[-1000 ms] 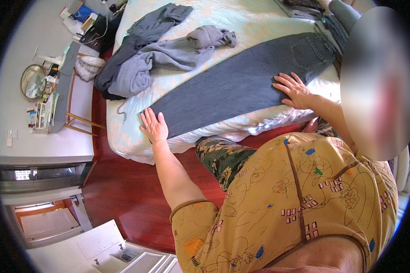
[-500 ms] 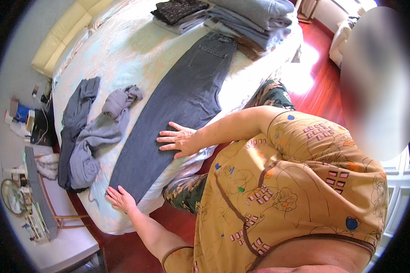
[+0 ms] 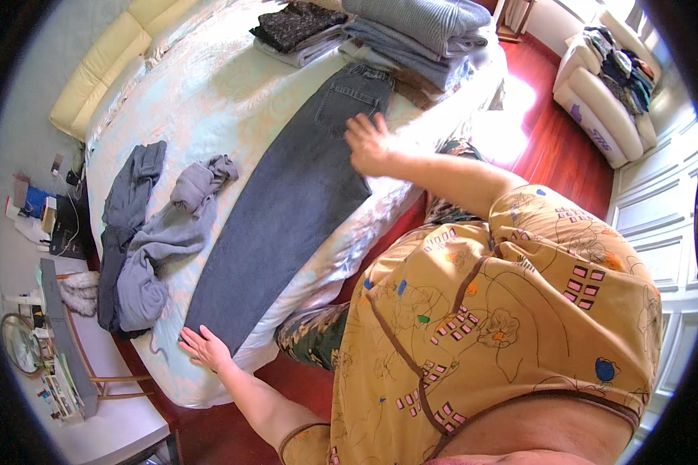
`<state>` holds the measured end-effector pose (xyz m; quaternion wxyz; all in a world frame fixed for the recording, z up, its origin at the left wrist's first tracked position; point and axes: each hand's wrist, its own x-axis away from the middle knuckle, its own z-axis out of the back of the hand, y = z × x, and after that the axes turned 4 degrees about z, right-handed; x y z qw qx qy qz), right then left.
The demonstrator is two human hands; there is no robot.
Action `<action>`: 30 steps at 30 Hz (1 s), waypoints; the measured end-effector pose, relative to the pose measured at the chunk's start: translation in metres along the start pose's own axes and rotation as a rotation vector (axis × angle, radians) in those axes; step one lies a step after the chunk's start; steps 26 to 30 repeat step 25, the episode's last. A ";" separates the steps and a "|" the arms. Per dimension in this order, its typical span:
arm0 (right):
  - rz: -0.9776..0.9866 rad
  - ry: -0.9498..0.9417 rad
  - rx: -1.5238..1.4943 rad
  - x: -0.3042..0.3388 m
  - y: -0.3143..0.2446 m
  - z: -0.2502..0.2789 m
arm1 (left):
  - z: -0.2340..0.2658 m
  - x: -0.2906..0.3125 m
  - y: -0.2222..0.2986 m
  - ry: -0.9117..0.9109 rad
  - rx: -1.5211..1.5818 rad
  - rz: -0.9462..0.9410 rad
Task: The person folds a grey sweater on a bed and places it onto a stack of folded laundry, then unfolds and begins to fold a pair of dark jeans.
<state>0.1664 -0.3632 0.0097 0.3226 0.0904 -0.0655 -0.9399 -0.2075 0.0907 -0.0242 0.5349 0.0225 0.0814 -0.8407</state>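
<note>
Dark grey jeans (image 3: 287,194) lie stretched out flat on the bed, folded lengthwise, with the waistband and a back pocket at the far end. My left hand (image 3: 204,349) rests flat near the leg hems, fingers spread, at the near end of the bed. My right hand (image 3: 370,145) is over the upper part of the jeans, by the back pocket, with its fingers apart. Whether it touches the cloth I cannot tell. Neither hand grips anything.
The bed (image 3: 202,108) has a pale patterned cover. Left of the jeans lie a crumpled grey garment (image 3: 163,240) and dark trousers (image 3: 124,209). A folded clothes stack (image 3: 419,39) and a black patterned garment (image 3: 298,25) sit at the far end. An armchair (image 3: 597,108) holds more clothes.
My right hand has moved from the middle of the jeans up toward the waistband end. My left hand stays by the hems. The armchair at the right now shows.
</note>
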 end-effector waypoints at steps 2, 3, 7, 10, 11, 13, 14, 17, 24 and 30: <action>0.192 0.052 -0.178 0.013 -0.037 0.017 | 0.003 0.000 0.000 0.007 -0.013 -0.002; 0.320 0.105 -0.311 0.026 -0.054 0.019 | 0.001 0.001 -0.002 0.006 -0.018 -0.001; 0.276 0.038 -0.414 0.059 -0.049 -0.022 | -0.003 -0.001 -0.005 0.022 -0.018 0.001; 0.121 -0.043 -0.303 0.064 -0.002 -0.033 | -0.006 0.000 -0.004 0.038 0.013 0.004; 0.109 -0.104 -0.215 0.064 0.007 -0.031 | -0.007 0.000 -0.004 0.039 0.007 0.001; 0.091 -0.126 -0.230 0.054 0.013 -0.013 | -0.010 -0.001 -0.006 0.045 -0.003 -0.001; 0.098 -0.235 -0.230 0.033 0.012 0.019 | -0.011 0.001 -0.008 0.045 -0.011 0.007; -0.030 0.137 -0.235 0.004 0.015 0.021 | -0.010 -0.002 -0.002 0.056 -0.030 -0.003; -0.162 -0.033 -0.202 -0.017 0.055 -0.027 | -0.011 -0.002 -0.006 0.022 -0.009 0.013; -0.176 -0.216 -0.109 -0.028 0.051 -0.013 | -0.010 -0.004 -0.008 0.026 -0.009 0.024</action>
